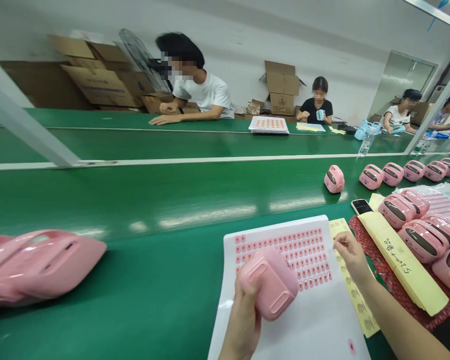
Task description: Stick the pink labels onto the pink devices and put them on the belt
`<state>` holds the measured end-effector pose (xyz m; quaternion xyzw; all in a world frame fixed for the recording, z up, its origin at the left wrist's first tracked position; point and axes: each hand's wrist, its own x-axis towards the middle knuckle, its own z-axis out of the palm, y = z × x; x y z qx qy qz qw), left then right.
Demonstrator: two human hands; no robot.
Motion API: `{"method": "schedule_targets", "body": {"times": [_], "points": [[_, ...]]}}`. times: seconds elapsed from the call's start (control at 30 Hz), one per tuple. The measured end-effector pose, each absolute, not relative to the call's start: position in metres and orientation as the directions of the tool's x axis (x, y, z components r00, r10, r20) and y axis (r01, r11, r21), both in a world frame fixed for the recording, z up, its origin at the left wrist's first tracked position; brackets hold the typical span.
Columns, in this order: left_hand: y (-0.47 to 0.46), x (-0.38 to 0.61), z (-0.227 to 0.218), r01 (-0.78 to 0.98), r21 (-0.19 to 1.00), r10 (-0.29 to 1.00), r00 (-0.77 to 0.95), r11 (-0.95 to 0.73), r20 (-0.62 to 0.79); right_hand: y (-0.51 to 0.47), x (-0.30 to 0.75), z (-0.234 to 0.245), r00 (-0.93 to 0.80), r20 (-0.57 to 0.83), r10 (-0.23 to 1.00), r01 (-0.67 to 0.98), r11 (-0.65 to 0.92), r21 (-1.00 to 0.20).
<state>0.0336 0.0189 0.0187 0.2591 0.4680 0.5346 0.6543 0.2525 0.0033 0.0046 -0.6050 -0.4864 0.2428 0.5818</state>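
Note:
My left hand (243,320) is wrapped round a rounded pink plastic case (273,285), its plain back with a raised rectangular panel facing me. The case is above a white sheet (311,320) bearing rows of small pink and red stickers; it hides part of those rows. One loose sticker (351,346) is low on the sheet. At the sheet's right edge, my right hand (352,255) has thumb and fingertips pinched together, over a yellow label strip (363,310). Whatever lies between those fingertips is too small to make out.
Pink cases with handles (423,240) crowd red bubble wrap at right, beside folded yellow paper (405,265) and a phone (361,206). More pink cases (371,176) line the green belt (172,190). Another pink case (41,265) sits at left. Several people work opposite.

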Motion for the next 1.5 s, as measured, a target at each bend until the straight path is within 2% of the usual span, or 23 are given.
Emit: {"method": "schedule_targets", "body": {"times": [0.1, 0.17, 0.27, 0.5, 0.7, 1.03, 1.33, 1.5], "points": [[0.023, 0.036, 0.014, -0.326, 0.923, 0.974, -0.028, 0.204, -0.225, 0.001, 0.207, 0.037, 0.12, 0.231, 0.965, 0.174, 0.209, -0.962], [0.024, 0.038, 0.014, -0.303, 0.942, 0.986, -0.035, 0.146, -0.164, 0.0, 0.184, 0.053, 0.029, 0.196, 0.98, 0.123, 0.191, -0.974], [0.023, 0.039, 0.015, -0.312, 0.945, 0.994, 0.005, 0.102, -0.106, 0.002, 0.168, 0.061, 0.037, 0.142, 0.989, 0.128, 0.137, -0.982], [0.022, 0.037, 0.01, -0.311, 0.944, 0.994, 0.036, 0.109, -0.103, 0.005, 0.168, 0.056, 0.028, 0.084, 0.996, 0.144, 0.079, -0.986], [0.022, 0.039, 0.013, -0.321, 0.943, 0.996, 0.016, 0.084, -0.084, 0.005, 0.164, 0.052, 0.118, 0.176, 0.977, 0.188, 0.152, -0.97], [0.02, 0.038, 0.013, -0.336, 0.937, 0.995, -0.008, 0.094, -0.103, 0.005, 0.161, 0.048, 0.115, 0.256, 0.96, 0.262, 0.219, -0.94], [0.022, 0.037, 0.008, -0.345, 0.929, 0.99, -0.002, 0.134, -0.143, 0.006, 0.159, 0.033, 0.062, 0.449, 0.892, 0.443, 0.378, -0.813], [0.022, 0.034, 0.004, -0.349, 0.928, 0.985, -0.051, 0.135, -0.162, 0.009, 0.161, 0.031, 0.01, 0.388, 0.922, 0.361, 0.358, -0.861]]}}
